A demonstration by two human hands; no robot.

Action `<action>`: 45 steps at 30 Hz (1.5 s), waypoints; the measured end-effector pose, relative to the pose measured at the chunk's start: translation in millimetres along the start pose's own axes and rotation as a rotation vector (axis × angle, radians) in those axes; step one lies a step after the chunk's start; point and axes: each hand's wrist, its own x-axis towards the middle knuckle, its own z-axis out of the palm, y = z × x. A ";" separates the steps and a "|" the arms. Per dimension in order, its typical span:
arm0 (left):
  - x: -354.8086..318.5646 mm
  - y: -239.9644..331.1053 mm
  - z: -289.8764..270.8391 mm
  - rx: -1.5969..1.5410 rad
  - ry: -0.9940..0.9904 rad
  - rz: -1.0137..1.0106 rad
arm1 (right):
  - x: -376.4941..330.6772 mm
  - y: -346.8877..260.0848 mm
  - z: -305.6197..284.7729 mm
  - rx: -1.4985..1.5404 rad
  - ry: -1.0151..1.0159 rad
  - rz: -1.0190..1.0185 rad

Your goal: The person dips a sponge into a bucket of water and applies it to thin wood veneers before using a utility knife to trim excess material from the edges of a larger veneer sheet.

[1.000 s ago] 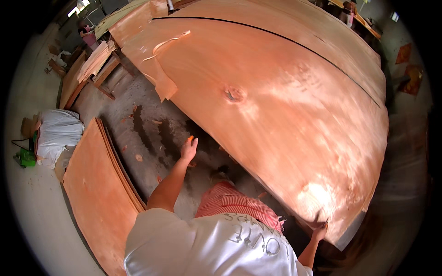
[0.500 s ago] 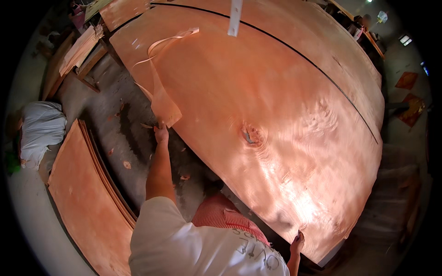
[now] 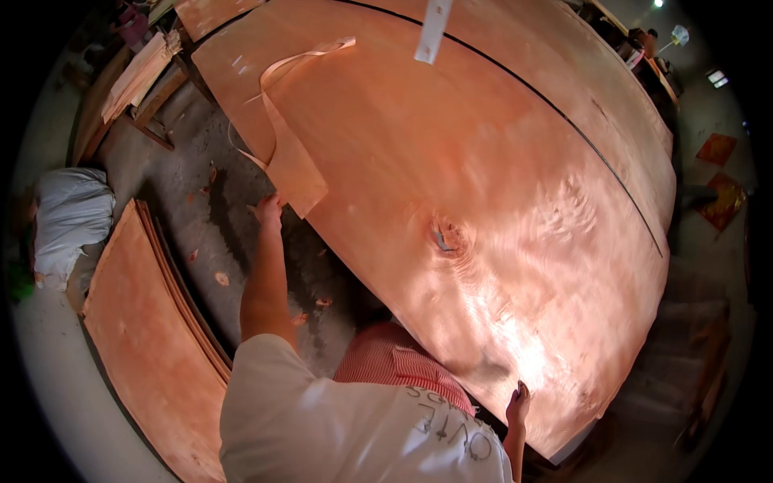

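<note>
A large sheet of reddish-brown wood veneer [image 3: 386, 161] spreads before me, with a dark split knot [image 3: 445, 237] near its middle. Along its left edge lies a torn offcut of veneer [image 3: 294, 173], wide at the near end and narrowing to a curled ribbon. My left hand [image 3: 269, 209] is just off the sheet's left edge, beside the offcut's wide end. Its fingers look spread, with nothing visible in them. At the sheet's near right corner, my right hand [image 3: 517, 405] is closed around a small dark thing, too small to name.
A stack of veneer sheets [image 3: 153, 322] lies at the lower left, near a white sack [image 3: 74, 221]. More veneer pieces [image 3: 143, 76] rest on a wooden stand at the far left. A pale strip [image 3: 433, 32] hangs over the sheet's far side. Scraps litter the concrete floor [image 3: 233, 241].
My left hand has come away from the offcut's near end and moved slightly left. The offcut stays on the sheet. My right hand remains near the same corner, slightly farther forward.
</note>
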 end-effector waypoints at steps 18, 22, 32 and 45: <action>-203.3 163.0 117.6 1.218 -0.495 0.750 | -29.1 -19.4 45.5 0.413 -0.024 -0.115; -266.5 132.4 183.8 1.367 -0.936 0.664 | -5.5 -72.7 43.6 0.526 -0.104 -0.099; -310.2 1.7 299.3 1.324 -1.403 0.503 | 87.1 -183.4 79.8 1.050 -0.050 0.165; -198.4 -25.3 278.5 1.356 -1.133 1.560 | 176.5 -259.4 98.3 1.439 0.229 0.457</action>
